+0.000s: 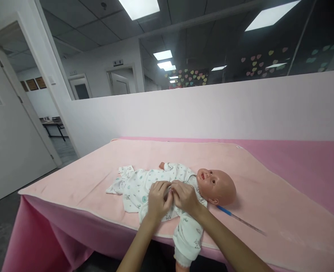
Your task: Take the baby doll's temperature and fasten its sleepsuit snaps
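A baby doll [222, 187] lies on its back on the pink pad, head to the right. It wears a white printed baby outfit [135, 192]; one sleeve [187, 234] hangs over the near edge. My left hand [158, 200] and my right hand [184, 196] meet over the doll's chest. Both have their fingers closed in a pinch on the front of the outfit. The exact bit of cloth or fastening between the fingertips is hidden.
A thin rod with a blue handle [225, 210] lies beside the doll's head. The peach pad [93, 173] covers a table draped in darker pink cloth [305, 166]. Behind stands a white half wall [212, 113] with glass above; a white door [13, 132] is at left.
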Available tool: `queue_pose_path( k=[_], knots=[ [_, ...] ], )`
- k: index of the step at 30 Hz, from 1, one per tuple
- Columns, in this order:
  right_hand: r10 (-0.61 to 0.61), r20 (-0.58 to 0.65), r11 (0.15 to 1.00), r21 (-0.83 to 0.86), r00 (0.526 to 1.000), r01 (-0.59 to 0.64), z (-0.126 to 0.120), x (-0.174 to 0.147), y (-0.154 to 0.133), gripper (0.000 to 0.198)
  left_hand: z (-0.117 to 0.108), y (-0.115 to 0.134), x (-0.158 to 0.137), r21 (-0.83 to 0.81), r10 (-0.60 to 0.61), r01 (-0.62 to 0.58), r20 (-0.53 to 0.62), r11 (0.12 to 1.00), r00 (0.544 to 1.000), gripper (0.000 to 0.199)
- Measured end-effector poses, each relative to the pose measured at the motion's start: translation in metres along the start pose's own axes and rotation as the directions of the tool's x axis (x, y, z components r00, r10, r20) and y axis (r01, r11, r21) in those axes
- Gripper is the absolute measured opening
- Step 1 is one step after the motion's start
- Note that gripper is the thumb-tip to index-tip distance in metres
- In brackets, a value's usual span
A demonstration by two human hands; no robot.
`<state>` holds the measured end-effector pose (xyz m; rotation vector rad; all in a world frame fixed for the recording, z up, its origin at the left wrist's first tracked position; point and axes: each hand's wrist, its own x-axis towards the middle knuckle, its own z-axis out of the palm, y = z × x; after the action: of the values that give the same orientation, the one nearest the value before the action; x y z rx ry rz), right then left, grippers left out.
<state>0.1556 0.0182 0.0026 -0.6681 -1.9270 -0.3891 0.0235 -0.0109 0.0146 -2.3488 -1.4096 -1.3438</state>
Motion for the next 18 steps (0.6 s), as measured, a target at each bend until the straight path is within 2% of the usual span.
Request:
queue_pose_path(
  k=[4, 11, 18],
  knots=[
    [0.021, -0.021, 1.0, -0.009, 1.0, -0.021, 0.0021, -0.0008, 0.0006, 0.018, 0.0038, -0.0029, -0.0018, 0.035, -0.001, 0.001, 0.007, 0.999, 1.0, 0.018],
    [0.116, 0.04, 0.993, 0.023, 0.992, -0.117, 0.0002, 0.0008, -0.0008, 0.02, 0.0063, -0.0047, -0.0029, 0.049, 0.003, -0.001, -0.035, 0.999, 0.999, 0.014],
    [0.15, 0.06, 0.986, 0.059, 0.987, -0.154, -0.0016, 0.0017, 0.0007, 0.025, 0.0048, -0.004, -0.0017, 0.081, 0.071, -0.07, -0.006, 0.994, 0.997, 0.02]
  ],
)
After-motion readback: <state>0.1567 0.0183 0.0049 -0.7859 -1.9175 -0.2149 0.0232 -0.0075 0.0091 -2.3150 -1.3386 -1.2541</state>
